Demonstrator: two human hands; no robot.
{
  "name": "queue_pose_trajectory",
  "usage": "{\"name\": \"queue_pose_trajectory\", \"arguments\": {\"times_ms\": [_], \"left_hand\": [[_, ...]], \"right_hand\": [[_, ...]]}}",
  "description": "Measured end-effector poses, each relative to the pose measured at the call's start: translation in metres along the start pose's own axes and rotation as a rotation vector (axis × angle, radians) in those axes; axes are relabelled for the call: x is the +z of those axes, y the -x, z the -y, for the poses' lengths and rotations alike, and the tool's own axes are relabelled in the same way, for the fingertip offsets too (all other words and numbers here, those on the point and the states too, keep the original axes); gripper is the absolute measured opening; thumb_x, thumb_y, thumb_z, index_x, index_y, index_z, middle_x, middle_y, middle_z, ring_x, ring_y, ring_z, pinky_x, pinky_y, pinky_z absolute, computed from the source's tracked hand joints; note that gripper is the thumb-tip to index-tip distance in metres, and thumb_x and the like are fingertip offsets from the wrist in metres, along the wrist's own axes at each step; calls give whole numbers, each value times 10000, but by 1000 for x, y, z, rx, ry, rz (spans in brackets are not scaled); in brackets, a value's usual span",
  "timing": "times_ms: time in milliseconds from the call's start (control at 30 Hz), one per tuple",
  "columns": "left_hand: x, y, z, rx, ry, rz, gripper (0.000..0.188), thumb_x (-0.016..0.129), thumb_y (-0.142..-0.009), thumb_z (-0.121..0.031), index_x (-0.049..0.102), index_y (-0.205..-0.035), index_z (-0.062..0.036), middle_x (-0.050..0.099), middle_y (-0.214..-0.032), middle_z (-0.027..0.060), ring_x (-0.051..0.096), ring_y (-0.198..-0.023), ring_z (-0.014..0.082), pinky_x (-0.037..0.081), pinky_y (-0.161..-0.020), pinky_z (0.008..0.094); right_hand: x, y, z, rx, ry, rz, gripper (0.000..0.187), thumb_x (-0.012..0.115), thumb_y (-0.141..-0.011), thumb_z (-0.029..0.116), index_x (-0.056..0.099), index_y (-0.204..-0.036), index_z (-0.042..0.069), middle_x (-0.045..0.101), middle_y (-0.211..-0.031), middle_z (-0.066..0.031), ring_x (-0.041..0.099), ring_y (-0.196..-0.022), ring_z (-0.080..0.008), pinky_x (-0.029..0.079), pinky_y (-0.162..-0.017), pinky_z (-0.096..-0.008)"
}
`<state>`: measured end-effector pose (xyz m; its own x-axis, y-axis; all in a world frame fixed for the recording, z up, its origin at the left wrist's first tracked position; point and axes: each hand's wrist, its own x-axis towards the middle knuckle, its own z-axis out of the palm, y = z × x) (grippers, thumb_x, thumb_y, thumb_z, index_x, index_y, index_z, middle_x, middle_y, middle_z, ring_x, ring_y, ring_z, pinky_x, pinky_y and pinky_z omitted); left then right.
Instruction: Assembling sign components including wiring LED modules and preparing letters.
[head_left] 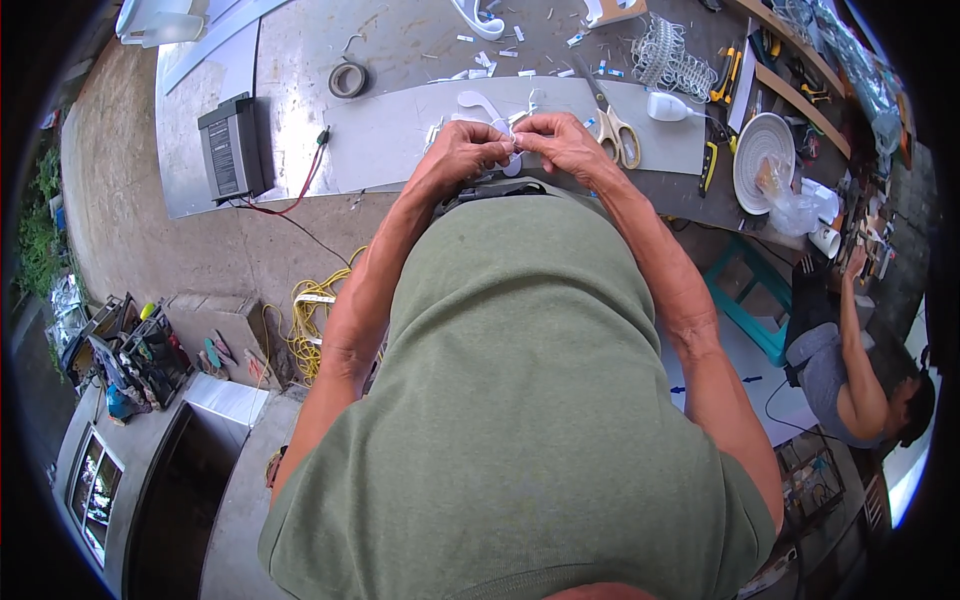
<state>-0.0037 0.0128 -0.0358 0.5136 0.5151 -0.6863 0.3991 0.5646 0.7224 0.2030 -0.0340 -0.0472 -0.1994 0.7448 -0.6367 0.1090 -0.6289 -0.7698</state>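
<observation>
At the tabletop edge (pixel 350 181), left hand (pixel 468 152) and right hand (pixel 562 146) pinch something white (pixel 513 138).

Along the near side of the table (pixel 410 25), a sheet (pixel 370 140) is laid. Over it, the left hand (pixel 470 152) and the right hand (pixel 560 143) are held side by side. To their left, a battery (pixel 228 150) is set near the table's left end; a tape roll (pixel 335 80) is placed beyond the sheet. Just right of the right hand, scissors (pixel 607 115) are laid, followed by an adapter (pixel 668 107) on the sheet's right part. Beyond the adapter, coils (pixel 665 50) are heaped. Between sheet and plate (pixel 748 145), a cutter (pixel 708 168) is placed; on the plate, a bag (pixel 790 205) is rested. Below, a stool (pixel 720 260) is placed right, a cord (pixel 305 310) left.
</observation>
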Motion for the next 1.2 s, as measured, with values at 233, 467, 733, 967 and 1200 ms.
{"name": "queue_pose_trajectory", "arguments": {"times_ms": [233, 467, 733, 967, 1200], "left_hand": [[2, -3, 1, 0, 103, -15, 160, 696, -912, -168, 734, -942, -16, 680, -758, 26, 465, -590, 51, 365, -531, 215], [-1, -6, -1, -42, 197, 7, 169, 715, -907, -180, 731, -951, -18, 693, -786, 36, 500, -629, 59, 389, -560, 218], [5, -8, -7, -62, 181, 29, 184, 716, -906, -191, 725, -966, -17, 689, -806, 34, 520, -666, 64, 393, -607, 222], [5, -11, -5, -71, 169, 57, 185, 709, -907, -189, 713, -976, -17, 685, -814, 33, 521, -667, 66, 385, -611, 226], [6, -10, -9, -71, 157, 71, 184, 701, -915, -185, 709, -966, -8, 686, -815, 40, 520, -670, 70, 380, -608, 229]], "right_hand": [[-1, 4, -1, -102, 7, -12, 213, 618, -943, 160, 705, -1066, 10, 684, -857, -53, 557, -582, -66, 458, -505, -231], [-4, 34, -2, -167, -40, -380, 205, 623, -921, 115, 704, -1076, 7, 696, -804, -32, 595, -528, -76, 450, -447, -221], [0, 33, -21, 52, -394, -80, 352, 756, -865, 142, 678, -1155, -41, 694, -845, -49, 619, -587, -81, 445, -442, -185], [3, 25, -32, 59, -561, -87, 288, 715, -923, 182, 673, -1132, -12, 722, -1042, -94, 630, -653, -83, 500, -503, -194], [3, 17, -41, 62, -588, -64, 236, 719, -922, 192, 691, -1084, 23, 719, -984, -64, 631, -681, -82, 511, -546, -213]]}}
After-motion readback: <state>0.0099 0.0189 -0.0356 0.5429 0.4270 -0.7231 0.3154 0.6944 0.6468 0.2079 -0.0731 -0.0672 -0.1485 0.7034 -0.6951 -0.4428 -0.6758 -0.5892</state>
